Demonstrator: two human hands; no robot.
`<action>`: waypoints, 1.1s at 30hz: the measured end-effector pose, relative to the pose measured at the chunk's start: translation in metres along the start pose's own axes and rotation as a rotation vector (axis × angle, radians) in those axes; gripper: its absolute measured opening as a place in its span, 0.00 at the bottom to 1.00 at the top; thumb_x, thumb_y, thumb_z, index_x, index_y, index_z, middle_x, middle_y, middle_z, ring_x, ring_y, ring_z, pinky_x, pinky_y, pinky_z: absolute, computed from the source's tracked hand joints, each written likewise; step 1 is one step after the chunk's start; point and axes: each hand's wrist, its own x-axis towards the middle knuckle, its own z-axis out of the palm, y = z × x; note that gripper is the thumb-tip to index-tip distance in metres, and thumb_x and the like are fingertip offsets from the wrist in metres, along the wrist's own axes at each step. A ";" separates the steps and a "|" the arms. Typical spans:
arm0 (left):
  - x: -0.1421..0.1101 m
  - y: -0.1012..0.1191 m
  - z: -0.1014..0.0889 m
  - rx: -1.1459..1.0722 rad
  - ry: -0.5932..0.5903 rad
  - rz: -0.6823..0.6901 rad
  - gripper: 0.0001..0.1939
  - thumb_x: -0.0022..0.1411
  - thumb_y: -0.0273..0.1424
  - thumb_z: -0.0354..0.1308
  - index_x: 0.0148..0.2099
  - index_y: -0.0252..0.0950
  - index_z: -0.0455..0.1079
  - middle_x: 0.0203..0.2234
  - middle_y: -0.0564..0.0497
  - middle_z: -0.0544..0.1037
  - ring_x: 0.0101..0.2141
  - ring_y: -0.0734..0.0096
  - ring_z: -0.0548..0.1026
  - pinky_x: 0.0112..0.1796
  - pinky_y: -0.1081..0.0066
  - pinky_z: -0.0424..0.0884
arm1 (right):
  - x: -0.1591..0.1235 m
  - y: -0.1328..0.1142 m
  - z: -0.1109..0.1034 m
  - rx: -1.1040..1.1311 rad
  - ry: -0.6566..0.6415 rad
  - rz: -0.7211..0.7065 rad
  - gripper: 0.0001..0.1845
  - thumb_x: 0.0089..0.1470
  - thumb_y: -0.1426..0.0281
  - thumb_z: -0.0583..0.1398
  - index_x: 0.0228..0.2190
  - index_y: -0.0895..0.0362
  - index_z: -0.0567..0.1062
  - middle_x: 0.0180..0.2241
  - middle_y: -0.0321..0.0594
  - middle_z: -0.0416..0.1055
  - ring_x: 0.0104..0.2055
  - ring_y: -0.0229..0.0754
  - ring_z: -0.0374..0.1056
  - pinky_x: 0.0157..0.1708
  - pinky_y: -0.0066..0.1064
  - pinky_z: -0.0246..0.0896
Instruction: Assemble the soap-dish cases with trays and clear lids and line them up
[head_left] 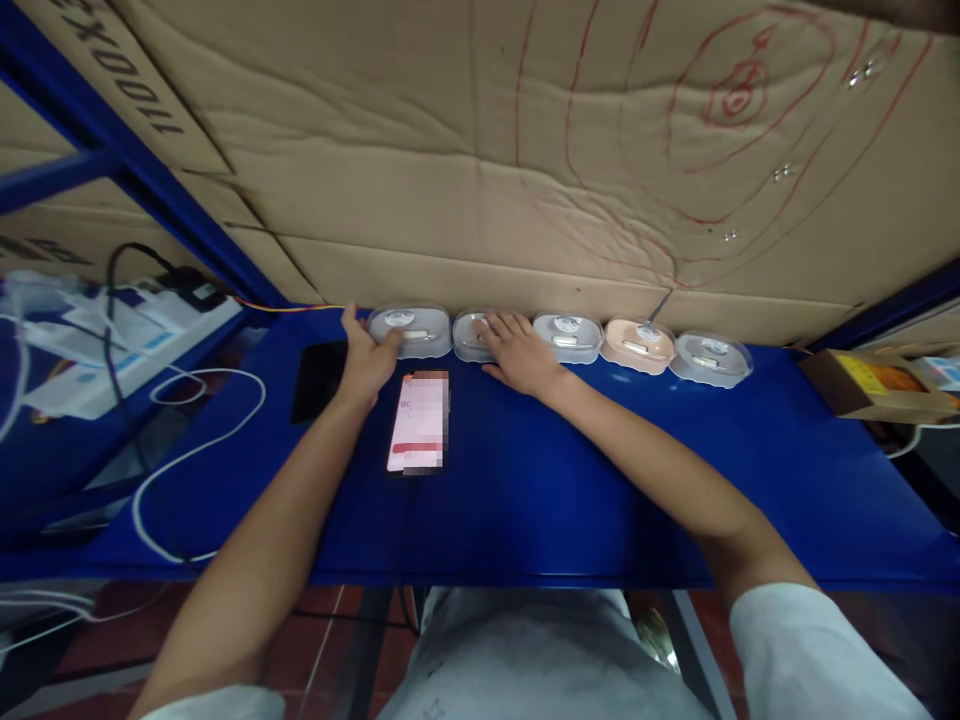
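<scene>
Several oval plastic boxes with clear lids, round stickers and pale oblong pieces on top stand in a row against the cardboard. My left hand holds the leftmost grey box at its left end, thumb over the lid and fingers around the side. On the second grey box my right hand lies flat, fingers stretched out and covering much of its lid. To the right stand another grey box, a peach-coloured box and a further grey box.
A phone with a lit screen lies on the blue tabletop, near a dark flat object. Power strips and a looped white cable are at left. An open carton stands at right; a cardboard wall rises behind.
</scene>
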 end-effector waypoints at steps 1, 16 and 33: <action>0.000 0.000 0.000 0.008 0.024 -0.005 0.42 0.67 0.33 0.65 0.74 0.42 0.45 0.66 0.37 0.66 0.66 0.54 0.69 0.65 0.55 0.67 | -0.001 -0.002 0.000 -0.007 0.000 -0.001 0.39 0.67 0.68 0.65 0.71 0.68 0.61 0.73 0.67 0.59 0.76 0.67 0.56 0.74 0.60 0.50; -0.015 0.004 0.021 -0.009 -0.225 0.089 0.28 0.70 0.37 0.63 0.68 0.40 0.63 0.63 0.37 0.75 0.57 0.55 0.79 0.57 0.53 0.77 | -0.182 -0.020 -0.021 0.070 0.098 -0.277 0.33 0.72 0.53 0.60 0.71 0.52 0.65 0.67 0.53 0.71 0.67 0.58 0.67 0.62 0.52 0.64; -0.059 0.060 0.006 0.381 -0.171 0.526 0.18 0.76 0.39 0.53 0.61 0.39 0.73 0.51 0.44 0.84 0.52 0.58 0.83 0.57 0.58 0.76 | -0.186 -0.016 -0.019 0.273 0.178 -0.246 0.30 0.71 0.57 0.62 0.67 0.53 0.67 0.65 0.55 0.70 0.68 0.59 0.66 0.65 0.54 0.58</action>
